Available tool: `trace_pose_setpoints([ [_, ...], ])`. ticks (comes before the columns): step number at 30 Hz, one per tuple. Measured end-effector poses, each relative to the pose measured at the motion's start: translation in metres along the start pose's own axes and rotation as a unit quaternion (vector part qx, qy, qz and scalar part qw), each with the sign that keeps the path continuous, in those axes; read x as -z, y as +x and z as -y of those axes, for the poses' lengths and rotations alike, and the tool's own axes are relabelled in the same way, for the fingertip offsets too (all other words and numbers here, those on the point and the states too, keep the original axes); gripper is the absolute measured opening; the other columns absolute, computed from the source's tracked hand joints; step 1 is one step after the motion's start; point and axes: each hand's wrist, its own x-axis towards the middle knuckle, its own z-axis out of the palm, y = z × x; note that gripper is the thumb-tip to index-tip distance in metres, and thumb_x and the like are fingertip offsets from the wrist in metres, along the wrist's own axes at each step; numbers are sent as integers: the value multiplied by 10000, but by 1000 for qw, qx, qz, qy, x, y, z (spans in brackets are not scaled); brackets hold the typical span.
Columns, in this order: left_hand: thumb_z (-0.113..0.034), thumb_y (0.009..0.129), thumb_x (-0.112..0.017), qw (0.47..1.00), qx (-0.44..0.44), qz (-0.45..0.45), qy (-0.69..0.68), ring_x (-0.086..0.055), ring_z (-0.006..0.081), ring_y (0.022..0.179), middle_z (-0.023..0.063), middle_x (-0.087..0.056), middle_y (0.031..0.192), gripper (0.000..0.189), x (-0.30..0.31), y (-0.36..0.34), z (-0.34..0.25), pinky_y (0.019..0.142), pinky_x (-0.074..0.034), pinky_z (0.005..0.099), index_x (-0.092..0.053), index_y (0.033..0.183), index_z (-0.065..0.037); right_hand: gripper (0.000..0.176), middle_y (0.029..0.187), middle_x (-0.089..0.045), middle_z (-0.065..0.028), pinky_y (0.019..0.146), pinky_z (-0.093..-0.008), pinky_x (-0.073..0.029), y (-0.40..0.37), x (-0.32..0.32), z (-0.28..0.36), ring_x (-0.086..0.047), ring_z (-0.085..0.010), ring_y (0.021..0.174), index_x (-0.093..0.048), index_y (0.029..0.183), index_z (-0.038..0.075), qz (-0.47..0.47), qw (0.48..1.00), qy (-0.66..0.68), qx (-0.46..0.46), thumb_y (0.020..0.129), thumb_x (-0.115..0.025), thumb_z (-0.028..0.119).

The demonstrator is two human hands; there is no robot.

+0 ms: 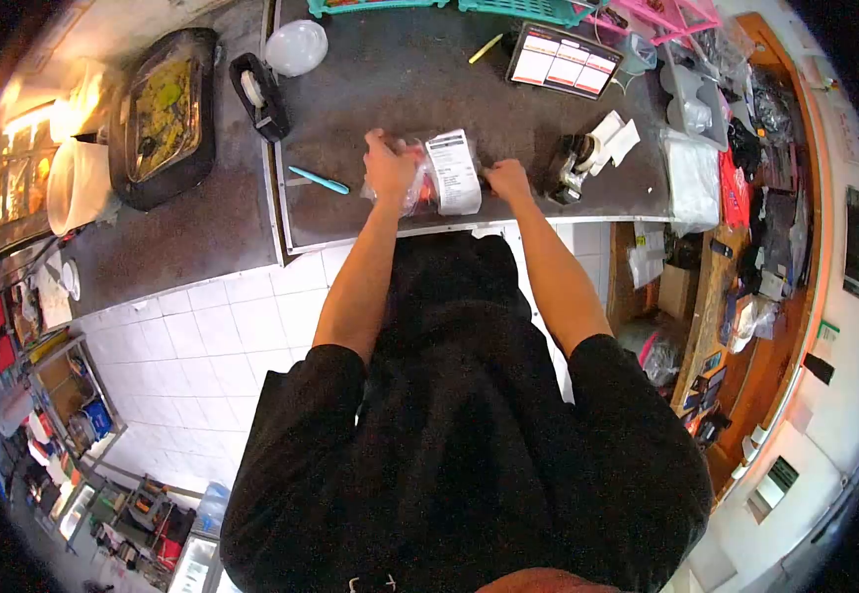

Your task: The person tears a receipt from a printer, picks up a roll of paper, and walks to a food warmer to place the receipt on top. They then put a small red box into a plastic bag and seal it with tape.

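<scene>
A clear plastic bag (417,194) with something red inside lies near the front edge of the dark counter. On it, or against its right side, rests a long printed receipt (454,170). My left hand (390,168) is closed on the left side of the bag. To the right of the receipt, my right hand (510,180) is closed, with its fingers curled toward the bag. A small dark thing shows at its fingertips, too small to make out. A light blue pen (319,180) lies left of my left hand.
A black tape dispenser (259,96) and a white bowl (297,47) stand at the left. A tablet (565,61) and yellow pen (486,48) lie at the back. Right of my right hand sits a small device with paper (575,163). A black-rimmed tray (202,128) is further left.
</scene>
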Motion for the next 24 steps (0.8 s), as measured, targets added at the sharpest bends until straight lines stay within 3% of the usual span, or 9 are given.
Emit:
trace_pose_setpoints([
  [3,-116,877,-574,998,34,-5,-50,-670,388,948,161,-706,1005,313,4,12,5,831,-508,487,-512,1179,-63,392,715,-670,-218,642,-409,-498,-36,-20,6,-680,-320,701,-684,758,-42,-136,991,-3,-3,849,-710,339],
  [6,-42,846,-571,996,-2,-25,-83,-671,361,952,171,-692,1014,291,0,32,34,830,-517,451,-540,1135,-30,386,717,-637,-244,617,-416,-473,-87,-27,1,-641,-373,678,-673,799,-34,-199,974,94,44,873,-695,344],
  [10,-71,835,-625,985,-141,-45,-92,-644,356,958,192,-645,1047,286,34,22,29,862,-508,423,-585,1112,-12,323,824,-683,-248,695,-412,-510,-182,-27,-42,-683,-379,768,-684,921,-31,-116,978,170,16,906,-651,289],
  [12,-118,840,-643,981,-183,10,-59,-637,365,977,194,-640,1055,310,56,1,17,875,-503,431,-587,1130,-22,332,862,-690,-242,713,-416,-514,-223,-42,-92,-685,-380,813,-696,969,-8,-71,981,181,-19,910,-649,315],
  [14,-179,847,-658,970,-239,46,18,-629,380,994,195,-636,1062,327,71,-23,9,889,-497,443,-593,1132,-32,324,734,-682,-145,628,-360,-484,-254,-79,-177,-601,-161,665,-683,882,-42,-62,983,171,-31,912,-678,280],
  [17,-285,854,-674,933,-306,48,185,-628,401,1006,199,-642,1067,366,78,-58,-4,893,-496,458,-614,1124,-46,429,798,-717,-189,686,-420,-529,-314,-110,-286,-704,-308,765,-706,909,-56,-72,978,141,-134,896,-664,371],
  [21,-363,830,-704,937,-239,79,243,-661,388,960,208,-680,1042,454,62,-66,14,839,-518,442,-653,1161,-58,333,724,-671,-106,595,-397,-511,-387,-153,-427,-648,-250,642,-681,867,-27,15,979,153,-135,906,-622,299],
  [23,-355,803,-721,955,-250,122,104,-691,367,922,190,-713,1043,517,64,-78,-16,808,-535,431,-656,1232,-72,261,727,-657,-97,569,-387,-504,-430,-124,-415,-632,-241,617,-663,871,5,-3,919,322,-226,897,-615,261],
  [24,-285,813,-702,960,-215,146,105,-673,273,841,134,-716,984,457,70,-99,-52,756,-534,383,-668,1224,-87,195,719,-634,-84,544,-372,-495,-438,-128,-437,-616,-230,596,-635,852,35,-4,848,429,-311,893,-597,221],
])
